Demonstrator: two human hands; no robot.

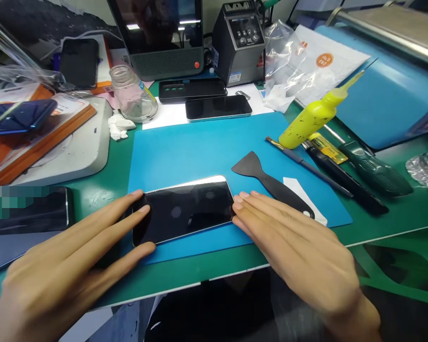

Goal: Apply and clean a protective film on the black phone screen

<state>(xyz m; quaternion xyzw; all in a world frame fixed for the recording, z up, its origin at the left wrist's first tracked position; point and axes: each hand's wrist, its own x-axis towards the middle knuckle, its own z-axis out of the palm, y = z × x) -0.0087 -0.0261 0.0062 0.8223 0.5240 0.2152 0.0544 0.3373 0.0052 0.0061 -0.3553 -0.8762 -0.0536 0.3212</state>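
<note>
A smartphone [185, 209] with a dark glossy screen and a pale edge lies flat on the blue mat [178, 152], slightly tilted. At its left end, my left hand [74, 251] holds it, fingers on the far corner and screen, thumb at the near corner. Against its right end rest the straight fingertips of my right hand [296, 247], lying close together; that thumb is hidden. Just beyond my right hand is a black plastic scraper [266, 180], its handle over a white piece [299, 194].
A yellow bottle [306, 121] with a needle tip stands tilted beside a brush [306, 166] and a green-handled tool [374, 168]. Behind the mat are another phone [219, 108], a black phone case [192, 90] and a glass jar [133, 97]. Another phone [35, 213] lies left.
</note>
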